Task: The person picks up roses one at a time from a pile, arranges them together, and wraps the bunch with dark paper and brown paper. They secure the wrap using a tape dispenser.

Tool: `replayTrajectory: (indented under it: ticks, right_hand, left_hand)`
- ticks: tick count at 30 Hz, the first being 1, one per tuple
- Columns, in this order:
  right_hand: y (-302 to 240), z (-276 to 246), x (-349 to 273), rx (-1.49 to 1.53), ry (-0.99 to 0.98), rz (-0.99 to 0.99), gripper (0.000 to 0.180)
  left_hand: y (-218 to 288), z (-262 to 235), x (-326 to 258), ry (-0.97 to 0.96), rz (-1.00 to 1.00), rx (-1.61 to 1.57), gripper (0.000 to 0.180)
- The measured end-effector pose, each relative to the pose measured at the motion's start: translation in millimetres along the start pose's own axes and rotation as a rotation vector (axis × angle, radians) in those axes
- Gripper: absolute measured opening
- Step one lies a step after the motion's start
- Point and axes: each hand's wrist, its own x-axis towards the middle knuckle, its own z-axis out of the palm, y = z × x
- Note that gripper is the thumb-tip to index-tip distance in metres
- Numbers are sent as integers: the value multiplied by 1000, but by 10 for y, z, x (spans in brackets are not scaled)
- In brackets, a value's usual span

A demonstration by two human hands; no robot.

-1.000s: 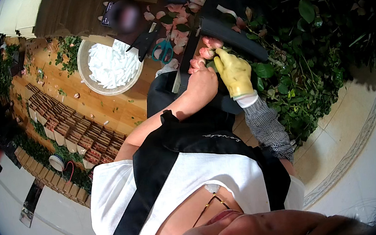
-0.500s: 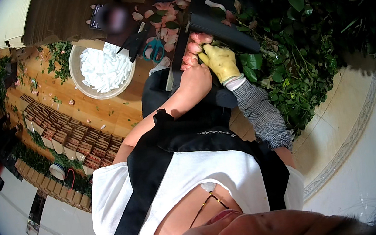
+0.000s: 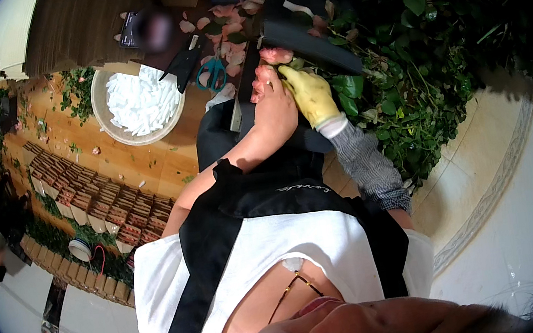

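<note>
pink rose heads (image 3: 271,66), seemingly bunched, between both hands

The stem of the pink rose (image 3: 274,56) is hidden behind the bare left hand (image 3: 274,107) and the yellow-gloved right hand (image 3: 311,94), so neither grip can be told. Left of the rose, a blurred patch (image 3: 150,29) covers something on the dark table (image 3: 172,51).
</note>
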Motion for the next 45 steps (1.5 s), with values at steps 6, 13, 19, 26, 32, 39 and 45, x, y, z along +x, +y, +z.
replayTrajectory:
  ticks: [6,13,19,26,32,39,45]
  right_hand:
    - [-45,-106,128,-70,-34,82,25]
    - [200,-42,98,239,-49,99,22]
    - [130,-90,71,224,-86,128,29]
    - [-54,-487,-35,506,151,169,34]
    - [-20,-166,93,326,115,54,39]
    - [-76,-38,234,95,-54,75,43]
    - [-191,-98,194,5,-35,42,50]
  left_hand:
    - [-29,-21,15,-120,44,-8,38]
    - [-463,-455,250,-306,-59,-488,32]
    - [-894,187,677,14,-143,-932,55]
    - [-959,625,608,252,-112,-747,42]
    - [-944,521,589,268,-70,-645,45]
    - [-959,559,589,309,-42,-567,48]
    - [-1030,405,532,216,-14,-655,42]
